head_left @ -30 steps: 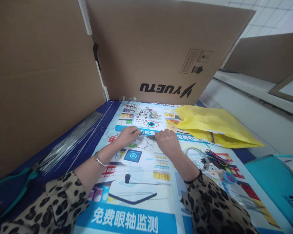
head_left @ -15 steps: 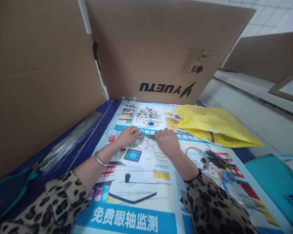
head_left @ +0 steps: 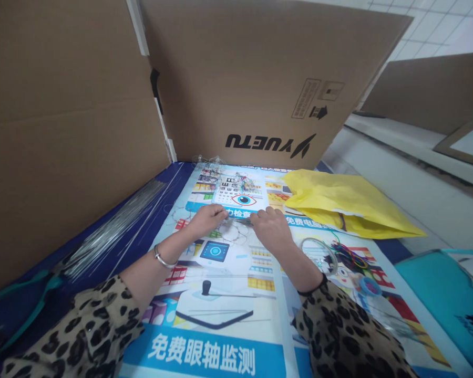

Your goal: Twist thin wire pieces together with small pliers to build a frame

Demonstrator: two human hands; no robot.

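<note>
- Barely anything has moved since the earlier frame; your hands sit almost where they were.
- The wire (head_left: 241, 220) is mid-frame, between your hands.
- Your left hand (head_left: 208, 220) pinches it, fingertips together; your right hand (head_left: 271, 231) curls closed on it.
- Steady, even tension should serve best.
- Spare strands (head_left: 118, 223) lie left of centre.

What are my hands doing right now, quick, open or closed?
Left hand: closed in a pinch, apparently on thin wire.
Right hand: closed; what it grips is mostly hidden, so that can't be told.
</note>
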